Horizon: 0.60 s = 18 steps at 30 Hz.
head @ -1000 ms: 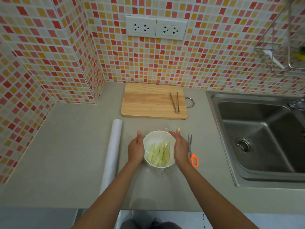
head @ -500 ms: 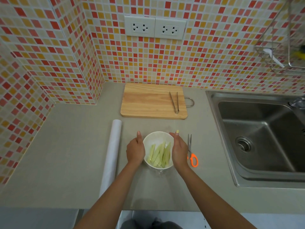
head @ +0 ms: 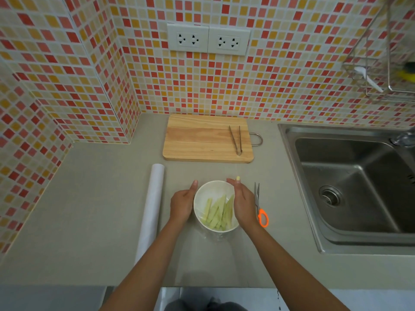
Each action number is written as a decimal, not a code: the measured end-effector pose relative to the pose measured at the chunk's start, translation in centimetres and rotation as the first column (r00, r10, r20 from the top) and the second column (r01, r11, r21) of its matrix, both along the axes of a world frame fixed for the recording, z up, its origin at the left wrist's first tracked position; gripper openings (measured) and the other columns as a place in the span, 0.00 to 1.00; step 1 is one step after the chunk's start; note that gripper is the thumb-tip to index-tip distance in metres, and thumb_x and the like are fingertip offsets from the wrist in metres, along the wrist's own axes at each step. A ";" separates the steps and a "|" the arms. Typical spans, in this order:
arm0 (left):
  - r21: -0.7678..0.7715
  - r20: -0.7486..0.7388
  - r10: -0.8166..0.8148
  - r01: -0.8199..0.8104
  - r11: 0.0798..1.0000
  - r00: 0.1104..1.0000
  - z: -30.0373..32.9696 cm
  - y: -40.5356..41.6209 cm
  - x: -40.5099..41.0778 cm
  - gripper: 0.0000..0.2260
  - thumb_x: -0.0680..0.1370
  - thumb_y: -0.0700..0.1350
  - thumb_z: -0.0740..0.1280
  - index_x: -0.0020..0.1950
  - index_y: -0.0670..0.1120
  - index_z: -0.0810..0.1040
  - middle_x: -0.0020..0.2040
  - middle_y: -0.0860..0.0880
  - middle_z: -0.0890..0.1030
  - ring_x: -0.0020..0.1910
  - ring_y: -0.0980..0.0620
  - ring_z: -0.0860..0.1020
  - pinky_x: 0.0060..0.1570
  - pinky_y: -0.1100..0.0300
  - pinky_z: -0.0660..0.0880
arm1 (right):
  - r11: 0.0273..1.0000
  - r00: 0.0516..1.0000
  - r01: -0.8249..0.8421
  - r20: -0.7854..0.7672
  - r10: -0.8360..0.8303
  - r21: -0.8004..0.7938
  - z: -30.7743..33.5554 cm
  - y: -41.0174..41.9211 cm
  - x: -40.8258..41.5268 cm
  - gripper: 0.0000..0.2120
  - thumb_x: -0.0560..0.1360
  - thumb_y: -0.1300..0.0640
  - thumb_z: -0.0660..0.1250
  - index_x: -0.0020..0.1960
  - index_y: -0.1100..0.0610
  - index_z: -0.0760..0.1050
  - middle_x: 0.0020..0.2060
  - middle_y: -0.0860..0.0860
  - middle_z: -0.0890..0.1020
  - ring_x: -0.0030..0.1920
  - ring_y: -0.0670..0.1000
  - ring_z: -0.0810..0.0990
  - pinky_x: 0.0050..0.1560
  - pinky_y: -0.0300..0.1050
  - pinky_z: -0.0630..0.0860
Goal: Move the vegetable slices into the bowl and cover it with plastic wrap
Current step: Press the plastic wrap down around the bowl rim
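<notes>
**Desk:** What sits at the centre of the grey bench (head: 224,261)?

**Photographer:** A white bowl (head: 202,198) holding pale green vegetable slices (head: 216,213), stacked roughly lengthwise. Clear plastic wrap (head: 216,235) shows crumpled at the bowl's near edge; whether it spans the whole top cannot be told.

**Desk:** And the hands?

**Photographer:** The left hand (head: 182,206) lies flat against the bowl's left side, fingers together and extended, thumb tip up near the far rim. The right hand (head: 242,203) presses the right side, its fingers curving over the rim. Neither pinches anything that can be made out.

**Desk:** Surroundings?

**Photographer:** A white roll of wrap (head: 151,209) lies lengthwise left of the bowl, apart from it. Orange-handled scissors (head: 260,209) lie just right of the right hand. On the far side a wooden cutting board (head: 202,140) carries metal tongs (head: 237,140) near its right end. A steel sink (head: 350,187) fills the right, mosaic tile wall (head: 292,75) behind
</notes>
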State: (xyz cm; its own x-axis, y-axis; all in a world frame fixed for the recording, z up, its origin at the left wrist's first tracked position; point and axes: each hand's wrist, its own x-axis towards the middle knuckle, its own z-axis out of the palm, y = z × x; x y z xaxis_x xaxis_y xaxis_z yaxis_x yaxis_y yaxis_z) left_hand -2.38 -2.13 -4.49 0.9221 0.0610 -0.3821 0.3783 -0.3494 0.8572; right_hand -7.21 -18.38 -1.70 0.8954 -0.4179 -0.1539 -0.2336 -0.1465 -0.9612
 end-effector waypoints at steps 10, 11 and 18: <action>0.115 0.155 -0.021 0.004 0.993 0.988 -0.1 -0.2 -1.1 0.25 0.79 0.56 0.63 0.29 0.39 0.71 0.25 0.49 0.72 0.28 0.52 0.67 0.33 0.55 0.67 | 0.993 0.991 0.112 -0.082 -0.109 0.040 -0.7 0.3 0.5 0.23 0.80 0.41 0.52 0.44 0.48 0.83 0.43 0.45 0.85 0.49 0.47 0.82 0.53 0.44 0.76; 0.151 0.165 -0.027 0.002 0.988 0.986 0.0 -0.2 -1.2 0.25 0.79 0.56 0.62 0.31 0.38 0.73 0.26 0.48 0.75 0.28 0.51 0.68 0.33 0.55 0.68 | 0.992 0.990 0.117 -0.089 -0.112 0.052 -0.6 0.3 0.6 0.23 0.80 0.41 0.52 0.41 0.47 0.83 0.41 0.45 0.86 0.48 0.47 0.83 0.53 0.45 0.76; 0.307 0.182 -0.102 0.042 0.951 0.978 0.0 0.5 -2.3 0.08 0.72 0.50 0.53 0.40 0.50 0.70 0.39 0.53 0.77 0.38 0.49 0.75 0.37 0.53 0.71 | 0.957 0.973 0.100 -0.227 -0.037 0.272 0.9 -0.7 0.7 0.28 0.81 0.40 0.48 0.42 0.50 0.84 0.41 0.51 0.86 0.43 0.50 0.83 0.44 0.45 0.77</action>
State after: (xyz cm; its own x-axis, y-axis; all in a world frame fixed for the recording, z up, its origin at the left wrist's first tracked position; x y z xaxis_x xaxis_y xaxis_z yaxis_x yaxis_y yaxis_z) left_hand -4.65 -1.65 -4.48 0.9824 0.0754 -0.1707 0.1802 -0.6217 0.7623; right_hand -6.55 -19.03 -0.83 0.7979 -0.3888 -0.4606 -0.4408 0.1450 -0.8858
